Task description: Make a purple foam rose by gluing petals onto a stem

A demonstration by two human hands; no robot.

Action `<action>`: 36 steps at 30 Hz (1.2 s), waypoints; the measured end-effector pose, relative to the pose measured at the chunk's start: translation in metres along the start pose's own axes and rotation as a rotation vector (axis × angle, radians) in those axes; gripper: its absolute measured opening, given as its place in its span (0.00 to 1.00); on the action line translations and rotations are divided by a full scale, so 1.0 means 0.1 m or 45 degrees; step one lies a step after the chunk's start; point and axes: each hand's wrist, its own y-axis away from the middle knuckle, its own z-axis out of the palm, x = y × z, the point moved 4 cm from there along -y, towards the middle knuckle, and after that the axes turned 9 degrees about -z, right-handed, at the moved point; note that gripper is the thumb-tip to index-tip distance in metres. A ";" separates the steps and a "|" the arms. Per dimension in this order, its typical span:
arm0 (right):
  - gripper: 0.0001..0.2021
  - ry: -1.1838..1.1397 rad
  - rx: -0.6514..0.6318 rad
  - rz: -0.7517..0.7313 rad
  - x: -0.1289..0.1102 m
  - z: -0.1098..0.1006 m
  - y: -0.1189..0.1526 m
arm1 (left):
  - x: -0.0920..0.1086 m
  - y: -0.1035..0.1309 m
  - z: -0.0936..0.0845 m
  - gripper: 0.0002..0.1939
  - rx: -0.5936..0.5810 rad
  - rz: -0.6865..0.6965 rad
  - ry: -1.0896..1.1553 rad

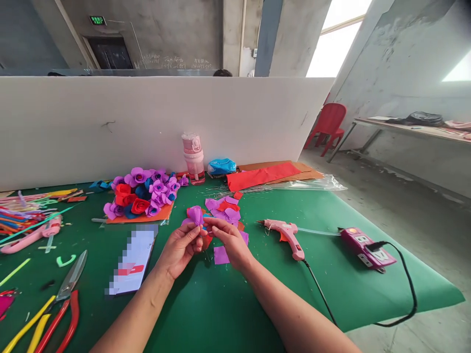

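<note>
A purple paper flower (195, 214) is pinched between the thumb and fingers of my left hand (183, 247). My right hand (231, 239) is beside it, its fingers drawn together at the flower's right side; whether they grip part of it is hidden. Behind the hands lie loose purple and red petals (226, 210), and a purple square (221, 255) rests under my right wrist. Finished purple, red and blue flowers (142, 193) are heaped at the back left. A pink glue gun (285, 233) lies on the green table (206, 314) to the right.
Scissors (75, 277) and pliers (68, 318) lie front left, near a phone (134, 260) and pipe cleaners (25, 215). A pink bottle (193, 159) and red paper (263, 175) stand and lie before a white partition (147, 122). A purple power box (366, 247) with a black cable sits right.
</note>
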 end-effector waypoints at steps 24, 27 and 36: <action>0.12 0.268 0.020 -0.213 -0.05 0.03 0.04 | -0.04 -0.02 -0.03 0.14 0.059 -0.032 -0.030; 0.12 0.329 0.025 -0.286 -0.07 0.04 0.04 | -0.04 -0.02 -0.03 0.14 0.066 -0.033 -0.018; 0.13 0.460 0.020 -0.388 -0.10 0.04 0.05 | -0.05 -0.02 -0.03 0.14 0.066 -0.036 -0.021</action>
